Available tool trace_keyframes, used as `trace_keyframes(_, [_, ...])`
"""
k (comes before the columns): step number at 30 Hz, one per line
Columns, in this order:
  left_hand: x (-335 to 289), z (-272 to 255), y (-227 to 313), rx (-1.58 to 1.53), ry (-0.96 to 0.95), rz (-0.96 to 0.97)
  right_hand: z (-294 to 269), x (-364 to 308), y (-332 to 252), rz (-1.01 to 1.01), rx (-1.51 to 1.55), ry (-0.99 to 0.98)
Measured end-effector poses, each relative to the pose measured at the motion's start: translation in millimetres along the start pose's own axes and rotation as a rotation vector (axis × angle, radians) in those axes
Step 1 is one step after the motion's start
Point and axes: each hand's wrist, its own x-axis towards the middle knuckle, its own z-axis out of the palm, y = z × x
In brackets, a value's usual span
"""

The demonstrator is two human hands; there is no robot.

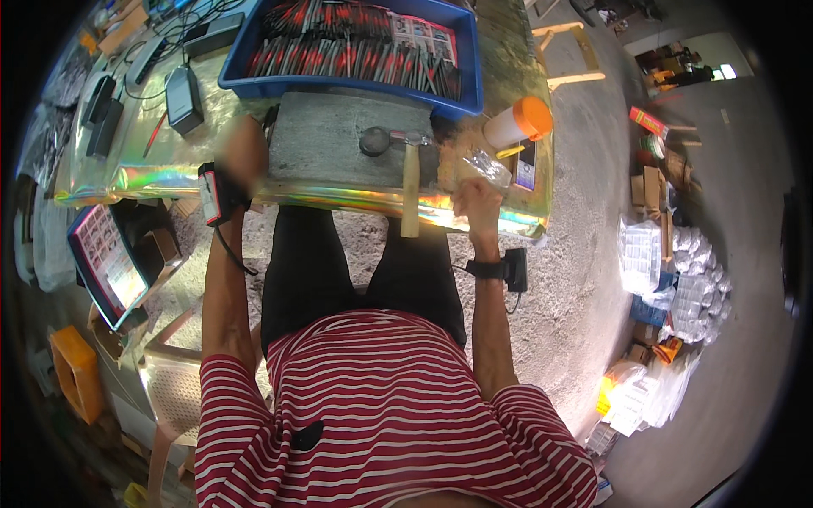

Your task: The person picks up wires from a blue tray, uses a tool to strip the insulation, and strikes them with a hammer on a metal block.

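Note:
My left hand is smeared at the left edge of a grey slab, and its fingers cannot be made out. Something dark shows between it and the slab. Curled closed, my right hand rests at the table's front edge, right of the slab. A clear plastic packet lies directly beyond its knuckles; whether the fingers grip anything is hidden. Between my hands, a hammer lies with its wooden handle over the front edge. A round black piece sits beside its head.
A blue tray of red-and-black slim pieces stands behind the slab. An orange-lidded jar and a phone are at the right. Black adapters and cables lie left. A plastic chair stands lower left; wrapped bundles lie on the floor.

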Motion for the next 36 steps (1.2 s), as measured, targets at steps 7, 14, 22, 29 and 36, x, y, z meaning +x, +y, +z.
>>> trace_keyframes(7, [-19,11,-40,-0.048,0.006,-0.241,-3,47,32,-0.256,-0.06,0.097])
trace_keyframes(14, [-25,-25,3,-0.058,0.167,0.012,-6,59,46,-0.261,-0.261,0.168])
trace_keyframes(22, [-31,-39,32,-0.229,0.097,-0.346,-2,59,25,-0.458,-0.583,0.144])
trace_keyframes(29, [-39,-39,17,-0.179,0.057,-0.13,-8,70,28,-0.638,-0.833,0.071])
trace_keyframes(36, [-38,-47,32,-0.727,0.065,-0.487,-13,88,52,-0.672,-0.962,-0.044])
